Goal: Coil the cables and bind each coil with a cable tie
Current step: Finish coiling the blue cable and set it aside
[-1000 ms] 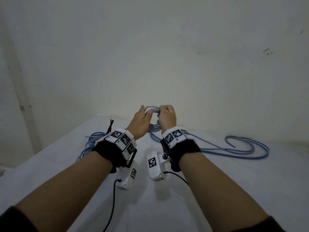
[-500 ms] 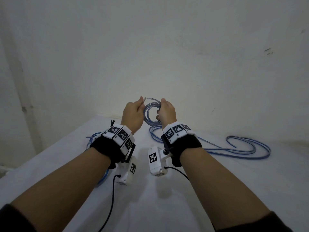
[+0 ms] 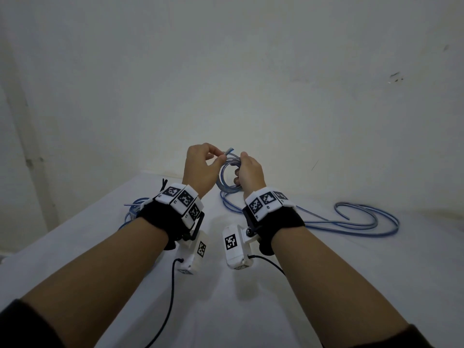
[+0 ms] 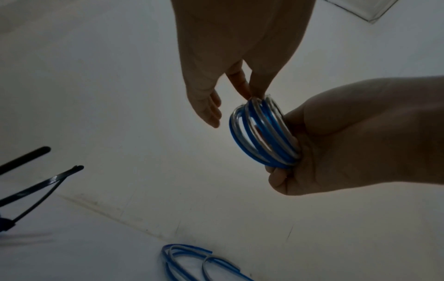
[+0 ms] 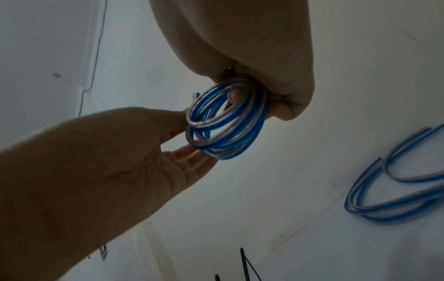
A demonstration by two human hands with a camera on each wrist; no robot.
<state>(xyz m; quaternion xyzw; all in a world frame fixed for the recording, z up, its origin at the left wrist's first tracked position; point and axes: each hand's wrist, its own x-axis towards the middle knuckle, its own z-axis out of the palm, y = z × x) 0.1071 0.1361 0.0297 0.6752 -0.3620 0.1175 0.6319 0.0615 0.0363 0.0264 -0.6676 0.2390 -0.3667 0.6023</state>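
Above the far middle of the white table (image 3: 351, 285), well off its surface, the person is holding a small coil (image 3: 227, 175) of blue-and-clear cable between both hands. The right hand (image 3: 251, 172) is gripping the coil's right side, its fingers curling round the bundled turns while a fingertip is showing through the ring in the right wrist view. The left hand (image 3: 199, 169) is pinching at the coil's upper left edge with thumb and forefinger, close to the cable's free end (image 3: 229, 149), which is sticking up beside them; whether the pinch is on that end or on a turn just under it is hard to tell. Its other fingers (image 4: 211, 112) are hanging straight and loose beside the coil. From the coil a strand is dropping to the table, though the right wrist is hiding where it runs. A loose cable (image 3: 364, 219) is lying in long loops toward the far right edge. Another blue cable bundle (image 3: 134, 208) is lying near the far left edge, partly hidden behind the left wrist. Black cable ties (image 4: 36, 188) are lying beside it, one crossing another.
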